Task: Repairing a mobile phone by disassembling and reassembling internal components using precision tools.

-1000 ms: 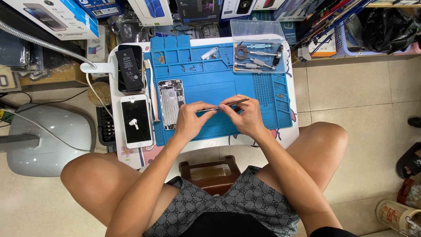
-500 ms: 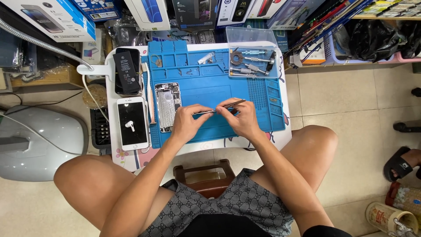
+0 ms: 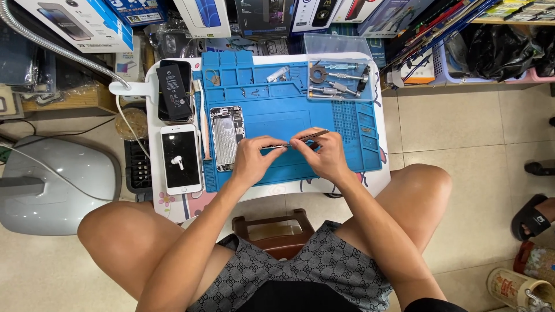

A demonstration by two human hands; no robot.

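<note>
My left hand [image 3: 253, 160] and my right hand [image 3: 325, 155] meet over the middle of a blue repair mat [image 3: 289, 115] on a small white table [image 3: 370, 179]. The left hand pinches a thin silver tool [image 3: 276, 147] that points right. The right hand holds metal tweezers [image 3: 312, 136] whose tips meet the left hand's tool. Whatever sits between the tips is too small to tell. An opened phone body [image 3: 226, 137] with bare insides lies on the mat just left of my left hand.
A white phone [image 3: 181, 159] lies screen-up at the table's left edge, a black battery [image 3: 174, 90] above it. A clear tray of screwdrivers [image 3: 338, 80] sits at the mat's top right. Boxes line the back. A grey dome-shaped unit [image 3: 55, 185] stands at the left.
The view has shifted slightly. Both hands stay together at the mat's centre, with the tweezers and tool still meeting.
</note>
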